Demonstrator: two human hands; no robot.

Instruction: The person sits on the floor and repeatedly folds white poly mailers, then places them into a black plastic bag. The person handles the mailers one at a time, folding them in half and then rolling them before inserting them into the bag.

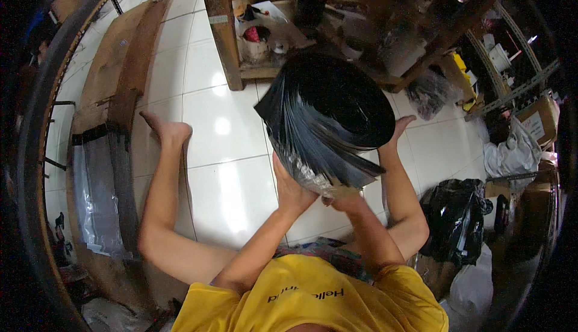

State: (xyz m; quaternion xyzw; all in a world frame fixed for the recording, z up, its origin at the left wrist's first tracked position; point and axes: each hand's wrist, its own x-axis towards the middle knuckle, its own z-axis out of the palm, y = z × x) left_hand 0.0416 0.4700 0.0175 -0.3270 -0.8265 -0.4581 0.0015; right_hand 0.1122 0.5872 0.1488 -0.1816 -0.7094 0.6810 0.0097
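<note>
A large, thick bundle of black plastic sheets (325,106), curled into a rounded, roll-like shape, is held up in front of me between my legs. Its lower left side fans out into many thin layered edges. A crumpled, shiny clear wrapping (310,178) shows at its near end. My left hand (294,189) is closed on that near end from the left, its thumb side up along the layers. Close beside it, my right hand (346,201) grips the same end from below. The bundle hides most of the fingers of both hands.
I sit on a white tiled floor (229,193), legs apart. Cardboard (120,61) with grey plastic sheeting (102,193) lies to the left. A wooden bench (226,31) holding clutter stands ahead. Black bags (454,217), a white bag (515,151) and metal shelving (512,91) line the right.
</note>
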